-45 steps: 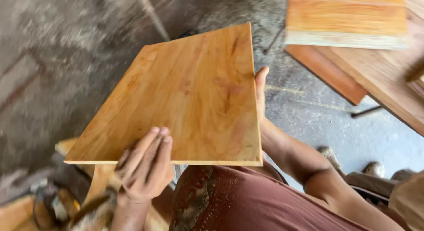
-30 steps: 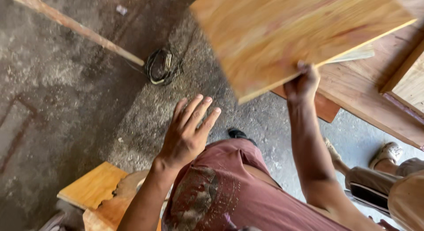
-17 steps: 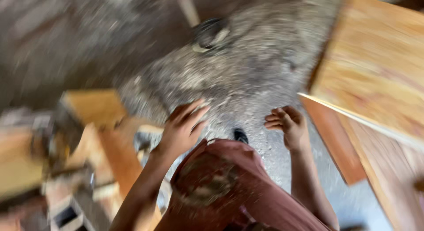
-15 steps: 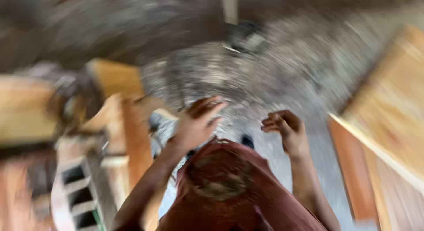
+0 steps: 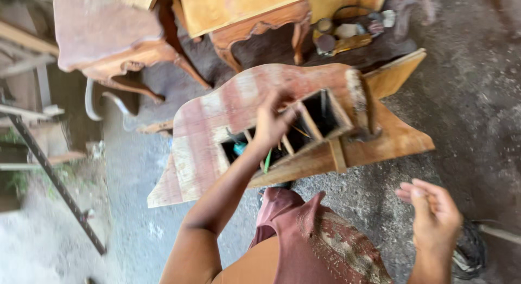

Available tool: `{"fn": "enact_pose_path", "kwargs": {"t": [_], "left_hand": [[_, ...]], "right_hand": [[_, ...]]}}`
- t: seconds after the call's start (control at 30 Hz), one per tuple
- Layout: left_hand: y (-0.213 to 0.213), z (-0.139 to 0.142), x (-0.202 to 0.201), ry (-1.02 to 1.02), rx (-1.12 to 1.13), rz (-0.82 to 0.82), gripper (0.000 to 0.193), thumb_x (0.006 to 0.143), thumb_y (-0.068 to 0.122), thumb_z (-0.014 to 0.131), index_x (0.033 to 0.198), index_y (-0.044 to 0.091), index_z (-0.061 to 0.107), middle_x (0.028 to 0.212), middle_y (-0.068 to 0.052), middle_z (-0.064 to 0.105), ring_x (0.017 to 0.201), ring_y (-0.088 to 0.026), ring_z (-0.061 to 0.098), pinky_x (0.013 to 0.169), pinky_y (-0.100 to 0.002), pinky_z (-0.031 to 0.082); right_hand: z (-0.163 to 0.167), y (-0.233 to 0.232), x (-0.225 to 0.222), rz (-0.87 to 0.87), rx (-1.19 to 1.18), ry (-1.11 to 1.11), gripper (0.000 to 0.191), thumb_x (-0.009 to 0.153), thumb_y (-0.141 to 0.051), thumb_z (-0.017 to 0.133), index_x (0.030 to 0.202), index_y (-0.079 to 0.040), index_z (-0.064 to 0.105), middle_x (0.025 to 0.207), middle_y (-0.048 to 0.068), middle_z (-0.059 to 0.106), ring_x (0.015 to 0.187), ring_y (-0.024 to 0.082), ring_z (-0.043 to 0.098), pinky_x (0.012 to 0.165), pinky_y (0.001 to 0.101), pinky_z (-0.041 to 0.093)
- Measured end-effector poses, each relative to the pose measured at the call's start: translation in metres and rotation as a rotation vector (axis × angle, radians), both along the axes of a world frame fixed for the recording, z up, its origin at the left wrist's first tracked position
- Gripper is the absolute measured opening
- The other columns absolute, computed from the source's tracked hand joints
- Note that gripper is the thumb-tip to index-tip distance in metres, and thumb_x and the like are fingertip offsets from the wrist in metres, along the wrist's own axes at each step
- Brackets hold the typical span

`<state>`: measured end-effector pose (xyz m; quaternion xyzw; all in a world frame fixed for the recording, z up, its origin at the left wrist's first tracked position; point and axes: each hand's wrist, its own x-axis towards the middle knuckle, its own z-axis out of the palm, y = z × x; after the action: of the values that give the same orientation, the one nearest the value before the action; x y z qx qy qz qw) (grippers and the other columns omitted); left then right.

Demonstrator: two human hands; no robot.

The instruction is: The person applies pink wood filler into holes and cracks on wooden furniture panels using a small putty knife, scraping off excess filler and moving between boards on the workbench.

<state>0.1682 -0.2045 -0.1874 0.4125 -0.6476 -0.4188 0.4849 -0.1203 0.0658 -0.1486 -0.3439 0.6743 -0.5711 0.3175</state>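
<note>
In the middle of the frame the left hand (image 5: 274, 121) is reaching into the slots of a wooden box (image 5: 282, 126) lying on its side — the fingers are curling, and whether they are gripping something is too blurry to tell. At the lower right the right hand (image 5: 431, 216) is hanging loosely open — holding nothing.

At frame centre the wooden box (image 5: 260, 115) is tan with faded reddish stripes, a teal and green item (image 5: 240, 149) shows inside, and the shorts (image 5: 320, 246) below are maroon, pale-smeared.
</note>
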Motion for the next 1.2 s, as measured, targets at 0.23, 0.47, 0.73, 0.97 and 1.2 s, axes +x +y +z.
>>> {"fn": "enact_pose_path", "kwargs": {"t": [0.23,0.47,0.73,0.97,1.2], "left_hand": [[-0.180,-0.082,0.091,0.584,0.581,0.381,0.073,0.081,0.034,0.085,0.136,-0.001,0.053,0.124,-0.017,0.065,0.103,-0.025,0.070,0.083,-0.040,0.057],[-0.287,-0.097,0.087,1.064,0.806,0.348,0.080,0.083,0.056,0.072,0.133,-0.002,0.048,0.125,-0.030,0.065,0.098,-0.037,0.074,0.078,-0.045,0.062],[-0.282,-0.089,0.074,1.033,0.573,0.480,0.046,0.086,0.033,0.075,0.110,-0.006,0.067,0.091,-0.017,0.076,0.060,-0.029,0.073,0.053,-0.039,0.060],[-0.172,-0.016,0.059,1.097,0.449,0.516,0.026,0.089,0.013,0.072,0.109,0.000,0.064,0.091,-0.009,0.068,0.074,-0.018,0.068,0.057,-0.039,0.062],[-0.118,0.060,0.100,0.987,0.311,0.380,0.027,0.099,0.021,0.071,0.105,-0.006,0.068,0.092,-0.014,0.070,0.077,-0.024,0.070,0.066,-0.040,0.064]], "right_hand": [[0.015,-0.135,0.084,0.390,0.184,0.429,0.033,0.095,-0.010,0.069,0.126,0.004,0.066,0.114,0.015,0.076,0.102,0.019,0.073,0.091,0.0312,0.057],[0.023,-0.174,0.095,0.480,0.366,0.581,0.039,0.089,-0.014,0.073,0.125,-0.001,0.067,0.113,0.013,0.077,0.103,0.017,0.074,0.088,0.0317,0.057],[0.016,-0.187,0.085,0.383,0.380,0.700,0.042,0.088,-0.015,0.075,0.127,0.000,0.068,0.112,0.014,0.077,0.103,0.021,0.074,0.091,0.0332,0.056],[0.041,-0.299,0.112,0.550,-0.159,1.326,0.075,0.081,-0.032,0.089,0.141,0.001,0.058,0.147,0.028,0.052,0.140,0.043,0.046,0.120,0.0558,0.038],[0.058,-0.418,0.178,0.480,-0.630,1.620,0.043,0.089,-0.014,0.085,0.124,0.000,0.065,0.125,0.020,0.067,0.122,0.033,0.064,0.108,0.0487,0.046]]}}
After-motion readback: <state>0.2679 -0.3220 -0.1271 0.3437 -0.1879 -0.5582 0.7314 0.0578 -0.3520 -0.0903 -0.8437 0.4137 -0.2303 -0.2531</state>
